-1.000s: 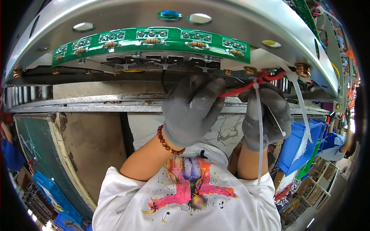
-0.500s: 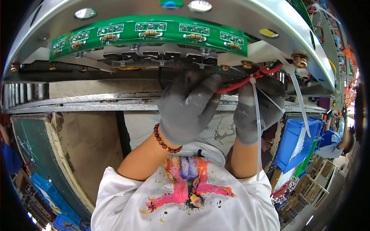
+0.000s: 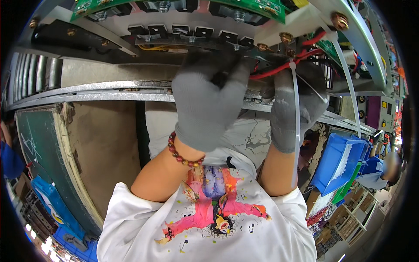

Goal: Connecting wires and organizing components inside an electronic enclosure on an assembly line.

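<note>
My left hand [image 3: 209,102], in a grey glove, reaches under the front edge of an open metal chassis [image 3: 364,48]. Its fingers are curled in shadow beside the left end of a bundle of red cables [image 3: 273,73]; what they pinch, if anything, is hidden. My right hand [image 3: 297,107], gloved alike, is closed round the bundle farther right, fingertips partly hidden behind it. One white cable tie [image 3: 297,126] loops round the cables, its long tail hanging over my right hand and forearm. A second cable tie [image 3: 345,81] hangs from the chassis further right.
Above my hands are a green circuit board [image 3: 273,9] and a row of black components [image 3: 187,31] on a metal strip. Metal rollers [image 3: 39,72] lie at the left. A blue bin [image 3: 325,168] stands at the right, and another person [image 3: 377,174] is farther off.
The view has shifted, so the chassis sits higher and more of its underside shows. Both hands have stayed at the red cables, with my left fingers further into the shadow.
</note>
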